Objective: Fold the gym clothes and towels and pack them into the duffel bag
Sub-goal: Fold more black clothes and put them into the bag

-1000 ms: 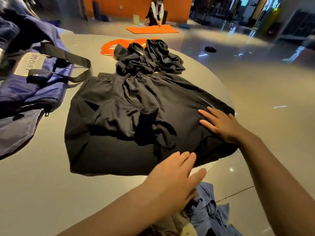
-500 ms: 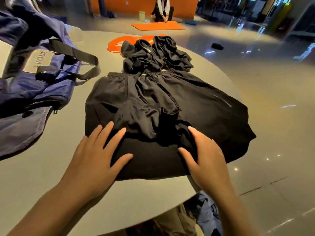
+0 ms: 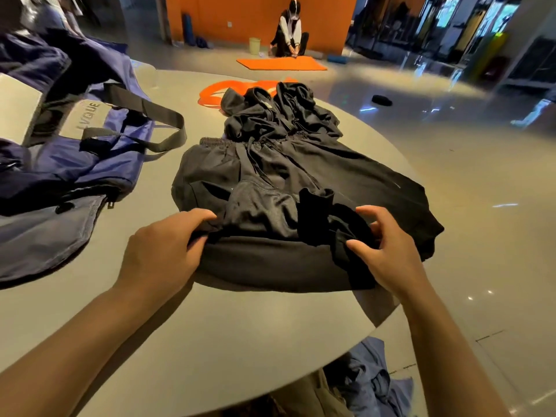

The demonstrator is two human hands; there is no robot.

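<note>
A pile of black gym clothes (image 3: 288, 188) lies spread on the round grey table (image 3: 210, 341). My left hand (image 3: 164, 251) grips the near left edge of the black fabric, with thumb and fingers curled round a fold. At the near right edge, my right hand (image 3: 388, 251) pinches the fabric with curled fingers. A second crumpled black garment (image 3: 279, 115) sits at the far end of the pile. The blue duffel bag (image 3: 69, 152) lies open on the table's left, its dark strap (image 3: 156, 115) looping toward the clothes.
An orange item (image 3: 219, 91) lies on the table's far side behind the black clothes. Blue-grey clothing (image 3: 376, 383) hangs below the table's near edge. A person sits on the floor by an orange mat (image 3: 279, 64) far behind. The table edge curves close on the right.
Both hands lay flat on the black fabric half a second ago. Now their fingers have curled and taken hold of its near edge, bunching it up.
</note>
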